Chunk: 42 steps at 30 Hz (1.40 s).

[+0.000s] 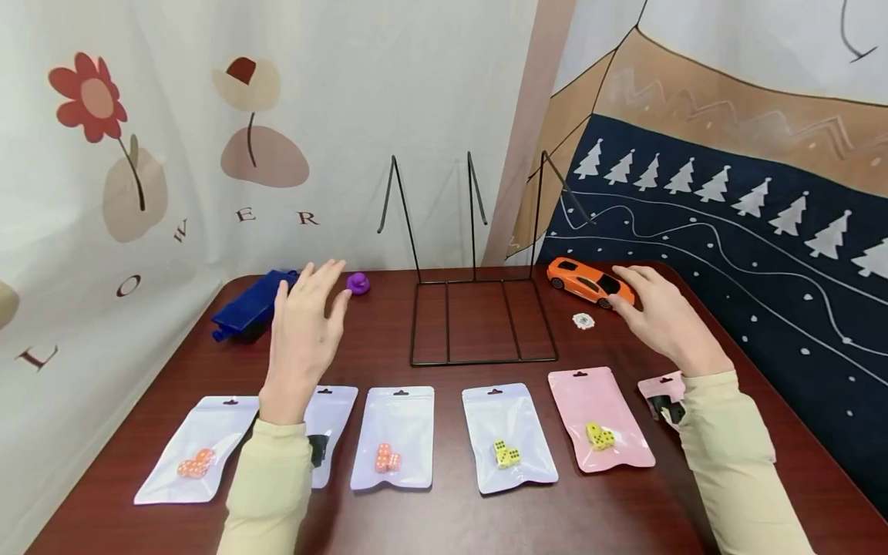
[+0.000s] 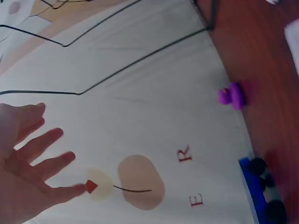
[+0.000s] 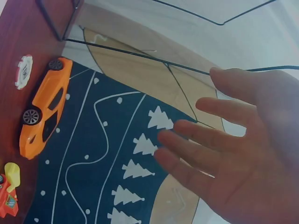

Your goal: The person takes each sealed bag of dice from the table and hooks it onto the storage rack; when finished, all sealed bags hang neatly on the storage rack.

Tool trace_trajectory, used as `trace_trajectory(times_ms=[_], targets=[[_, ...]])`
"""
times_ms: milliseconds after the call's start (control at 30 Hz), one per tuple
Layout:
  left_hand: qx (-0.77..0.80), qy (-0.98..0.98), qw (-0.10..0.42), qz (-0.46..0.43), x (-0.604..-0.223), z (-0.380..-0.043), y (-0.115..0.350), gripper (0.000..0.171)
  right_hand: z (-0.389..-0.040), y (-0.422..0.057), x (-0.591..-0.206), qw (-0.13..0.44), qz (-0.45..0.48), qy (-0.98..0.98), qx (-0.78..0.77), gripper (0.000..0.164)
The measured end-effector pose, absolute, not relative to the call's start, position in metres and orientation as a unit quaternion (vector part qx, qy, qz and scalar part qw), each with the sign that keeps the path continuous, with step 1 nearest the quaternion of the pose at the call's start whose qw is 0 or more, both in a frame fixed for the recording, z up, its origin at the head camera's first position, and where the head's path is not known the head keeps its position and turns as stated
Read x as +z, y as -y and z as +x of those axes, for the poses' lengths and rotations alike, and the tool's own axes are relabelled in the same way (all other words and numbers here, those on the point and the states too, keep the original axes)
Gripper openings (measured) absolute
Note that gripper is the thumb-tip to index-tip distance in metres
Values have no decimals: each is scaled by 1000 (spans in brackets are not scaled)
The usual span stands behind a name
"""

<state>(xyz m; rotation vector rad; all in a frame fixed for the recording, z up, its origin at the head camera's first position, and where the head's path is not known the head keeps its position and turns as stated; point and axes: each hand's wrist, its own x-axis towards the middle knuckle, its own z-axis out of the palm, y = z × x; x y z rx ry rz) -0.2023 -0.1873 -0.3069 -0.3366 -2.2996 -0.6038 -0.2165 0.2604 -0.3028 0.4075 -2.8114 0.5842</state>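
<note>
My left hand (image 1: 303,339) is raised over the table with its fingers spread loosely and nothing in it. It is nearest a blue toy vehicle (image 1: 255,303) and a small purple duck (image 1: 358,284). On the other side, my right hand (image 1: 666,320) also hovers empty, fingers extended, beside an orange toy car (image 1: 583,280). In the right wrist view, that hand (image 3: 219,144) has its fingers apart. Between the hands stands a black wire rack (image 1: 484,361) with upright hooked prongs. A white pouch (image 1: 409,408) with orange dice lies in front of it.
More pouches lie along the front: a white pouch (image 1: 509,416) and a pink pouch (image 1: 590,393), both with yellow dice. Sleeves partly cover others. Near the car are a round white chip (image 1: 583,321) and a red and yellow toy (image 3: 10,191). Printed fabric (image 1: 416,77) hangs behind.
</note>
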Motion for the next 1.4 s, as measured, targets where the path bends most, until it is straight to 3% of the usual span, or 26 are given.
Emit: trace_trajectory(times_ms=[200, 600, 1167, 1400], targets=[[-340, 812, 441, -171, -292, -206, 168, 36, -208, -261, -302, 170, 153, 947, 225, 45], [-424, 729, 482, -239, -276, -224, 137, 41, -170, -296, -333, 161, 133, 951, 226, 42], [-394, 732, 498, -245, -272, -233, 127, 27, -116, -372, -379, 13, 46, 981, 190, 54], [-433, 702, 510, -242, -275, -237, 127, 20, -102, -395, -395, -11, 26, 984, 178, 57]])
